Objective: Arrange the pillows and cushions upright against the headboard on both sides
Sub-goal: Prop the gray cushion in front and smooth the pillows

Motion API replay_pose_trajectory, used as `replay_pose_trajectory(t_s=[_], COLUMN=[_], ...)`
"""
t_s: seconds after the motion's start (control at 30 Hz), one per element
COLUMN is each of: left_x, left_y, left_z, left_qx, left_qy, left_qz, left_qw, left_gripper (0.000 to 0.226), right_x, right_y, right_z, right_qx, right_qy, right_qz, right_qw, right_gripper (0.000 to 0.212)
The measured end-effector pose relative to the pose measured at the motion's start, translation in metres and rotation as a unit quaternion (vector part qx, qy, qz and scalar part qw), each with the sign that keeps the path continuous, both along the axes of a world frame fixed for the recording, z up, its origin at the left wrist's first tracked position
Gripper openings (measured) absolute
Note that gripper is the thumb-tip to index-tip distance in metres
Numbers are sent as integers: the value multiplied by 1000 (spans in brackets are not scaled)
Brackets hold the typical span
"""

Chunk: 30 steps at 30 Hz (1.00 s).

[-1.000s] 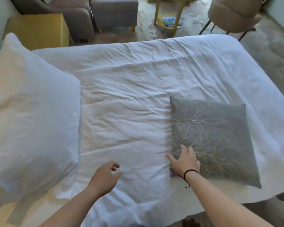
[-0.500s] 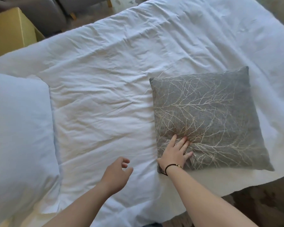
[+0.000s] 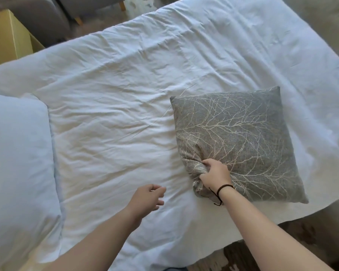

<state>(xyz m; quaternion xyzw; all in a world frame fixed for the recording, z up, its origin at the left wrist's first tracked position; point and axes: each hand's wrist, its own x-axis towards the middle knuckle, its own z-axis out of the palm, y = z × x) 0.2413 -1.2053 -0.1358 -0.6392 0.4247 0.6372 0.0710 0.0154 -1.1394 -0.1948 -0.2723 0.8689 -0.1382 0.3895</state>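
Grey cushion [image 3: 241,141] bunched in your right hand [image 3: 215,173], left hand [image 3: 149,196] loosely open, empty; next, lift it upright.

Bed [image 3: 110,106]: the broad middle strip of the white duvet lies bare between the white pillow [image 3: 18,163] at the left and the grey cushion [image 3: 239,139] at the right; a hand can pass there unhindered. The left hand [image 3: 147,198] hovers over the near part of this strip. Far half of the bed is unobstructed. A yellow box [image 3: 6,40] stands just beside the far left corner. The right edge borders open floor.
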Motion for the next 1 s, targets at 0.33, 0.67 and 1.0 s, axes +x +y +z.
replay_pose_trajectory(t_s=[0.33,0.67,1.0], left_x=[-20,90,152], left_y=[-59,-76,-41], left_z=[129,237,212], left_qx=[-118,-313,-300], left_qy=[98,-76,-175], left_qz=[49,-166,-287], left_qw=[987,932,893], left_gripper=[47,77,98], right_x=[62,182,109], right_y=[-54,-63,-143], right_z=[166,245,266], right_qx=[-262,-235,-273], right_qy=[-350,-446,197], right_qz=[-225,2,552], right_qw=[871,864,763], right_gripper=[45,59,110])
